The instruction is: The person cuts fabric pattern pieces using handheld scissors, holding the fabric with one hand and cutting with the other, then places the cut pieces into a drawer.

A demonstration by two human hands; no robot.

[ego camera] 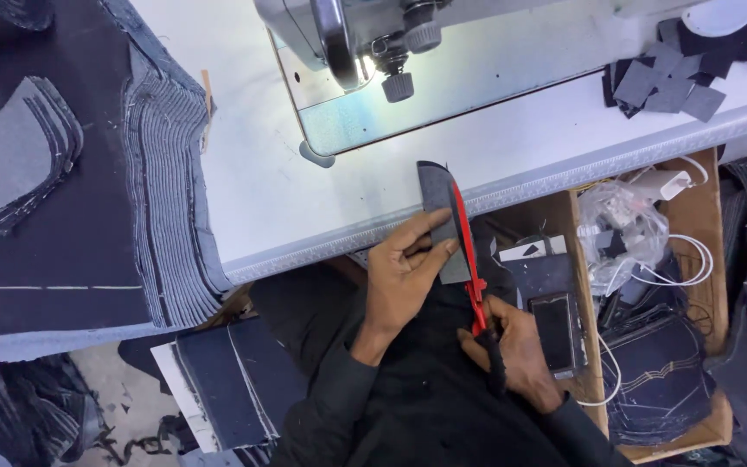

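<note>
My left hand (404, 272) pinches a small grey denim piece (439, 206) near the front edge of the white sewing table (270, 199). My right hand (512, 346) grips the handles of red scissors (467, 251), whose blades run up along the right edge of the denim piece. The piece is held upright, its top reaching over the table edge.
A sewing machine (365, 52) stands at the back of the table. A tall stack of denim panels (162, 190) lies at the left. Small grey cut pieces (676, 78) lie at the far right. A wooden box (650, 303) holds a phone, cables, plastic and denim pockets.
</note>
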